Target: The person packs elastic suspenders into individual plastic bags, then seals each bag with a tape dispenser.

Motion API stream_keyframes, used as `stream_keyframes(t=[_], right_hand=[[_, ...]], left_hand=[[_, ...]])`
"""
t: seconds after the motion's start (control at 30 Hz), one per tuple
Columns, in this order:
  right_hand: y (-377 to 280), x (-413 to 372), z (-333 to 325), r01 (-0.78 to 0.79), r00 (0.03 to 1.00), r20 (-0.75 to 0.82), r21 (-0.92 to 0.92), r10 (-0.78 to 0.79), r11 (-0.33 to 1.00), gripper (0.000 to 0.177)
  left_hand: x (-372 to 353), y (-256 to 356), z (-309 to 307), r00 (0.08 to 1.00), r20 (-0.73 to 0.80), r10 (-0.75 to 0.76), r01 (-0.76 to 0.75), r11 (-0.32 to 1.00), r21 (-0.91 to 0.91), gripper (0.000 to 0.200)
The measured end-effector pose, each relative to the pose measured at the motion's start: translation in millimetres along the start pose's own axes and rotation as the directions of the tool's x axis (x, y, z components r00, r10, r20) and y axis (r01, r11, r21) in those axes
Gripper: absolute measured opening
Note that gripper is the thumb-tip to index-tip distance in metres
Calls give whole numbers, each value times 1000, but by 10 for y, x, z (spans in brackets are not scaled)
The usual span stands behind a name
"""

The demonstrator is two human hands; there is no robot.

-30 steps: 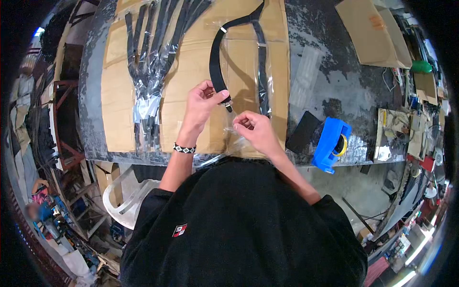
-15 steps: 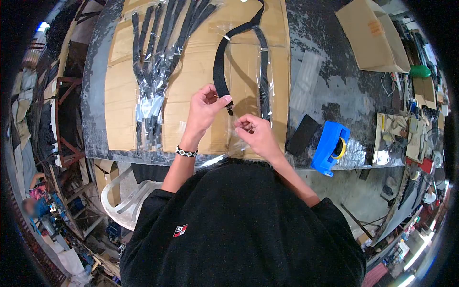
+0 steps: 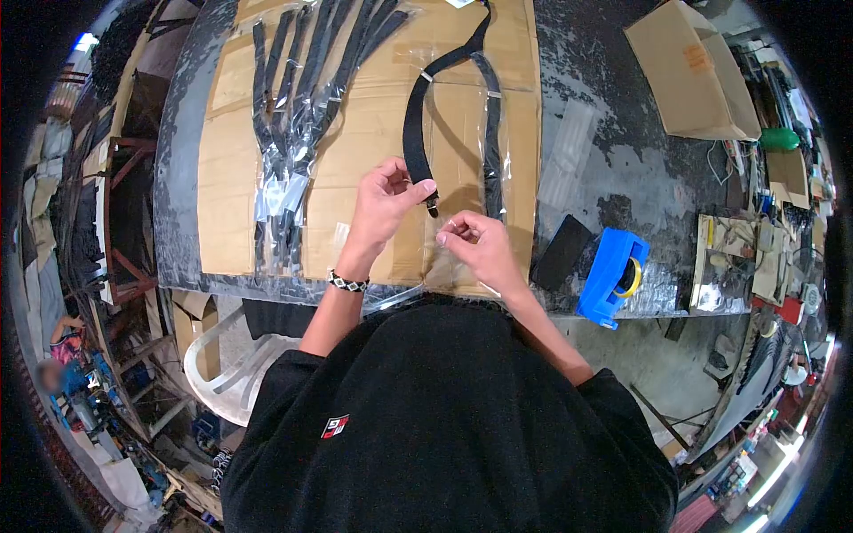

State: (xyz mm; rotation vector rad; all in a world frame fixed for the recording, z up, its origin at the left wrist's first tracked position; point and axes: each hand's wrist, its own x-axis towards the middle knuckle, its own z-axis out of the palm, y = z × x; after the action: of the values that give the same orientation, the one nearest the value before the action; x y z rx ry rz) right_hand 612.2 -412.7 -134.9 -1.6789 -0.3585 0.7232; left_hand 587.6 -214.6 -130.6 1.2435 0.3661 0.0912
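Note:
Pinched in my left hand (image 3: 388,202) is the lower end of a black elastic strap (image 3: 416,133), just above its dark metal clip (image 3: 433,206). My right hand (image 3: 480,250) is closed near the clip, its thumb and forefinger pinching what looks like the clear plastic sleeve. The strap curves up to a Y-shaped joint, and its other leg (image 3: 493,142) lies inside clear plastic on the cardboard sheet (image 3: 355,178). Several packed black straps (image 3: 289,142) lie bundled on the left of the cardboard.
Right of the cardboard lie a black flat pad (image 3: 564,251), a blue tape dispenser (image 3: 613,277) with yellow tape, and clear plastic sleeves (image 3: 569,147). An open cardboard box (image 3: 693,75) stands at the back right. A white chair (image 3: 209,377) is below left; a person is at far left.
The camera view has shifted slightly. My right hand has drawn its fingers closer together beside the clip; my left hand keeps its grip on the strap.

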Motion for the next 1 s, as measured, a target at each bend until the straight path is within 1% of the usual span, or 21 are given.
stream_keyframes(t=[0.17,0.33,0.43,0.53,0.63,0.77,0.87,0.97,1.0], right_hand=[[32,4,-26,56,998,-11,-47,-57,997,16],[-4,-17,-18,109,994,4,-68,-109,992,15],[1,-44,14,49,999,2,11,-49,999,13],[-32,-46,10,22,1000,7,-3,-22,1000,13],[-37,-52,12,31,999,9,34,-31,999,13],[-14,-60,10,2,1000,31,63,-4,998,12],[-5,-62,14,0,999,44,69,-3,998,12],[-28,-56,23,1,999,39,98,-5,995,12],[-21,-48,26,5,999,32,102,-8,995,13]], left_hand=[[-45,9,-9,1000,14,-2,2,1000,-11,18],[-60,21,-21,999,-43,-20,18,999,-43,18],[-77,85,-15,999,-49,-5,3,999,-41,18],[-83,92,-12,999,-39,17,-20,998,-61,18],[-90,85,-3,999,-39,27,-30,997,-76,18],[-103,75,9,999,-34,35,-38,994,-99,18],[-118,89,61,999,-41,34,-37,997,-69,18],[-104,-83,-10,1000,-28,7,-6,1000,22,21],[-105,-117,-18,1000,-25,-3,4,1000,24,22]])
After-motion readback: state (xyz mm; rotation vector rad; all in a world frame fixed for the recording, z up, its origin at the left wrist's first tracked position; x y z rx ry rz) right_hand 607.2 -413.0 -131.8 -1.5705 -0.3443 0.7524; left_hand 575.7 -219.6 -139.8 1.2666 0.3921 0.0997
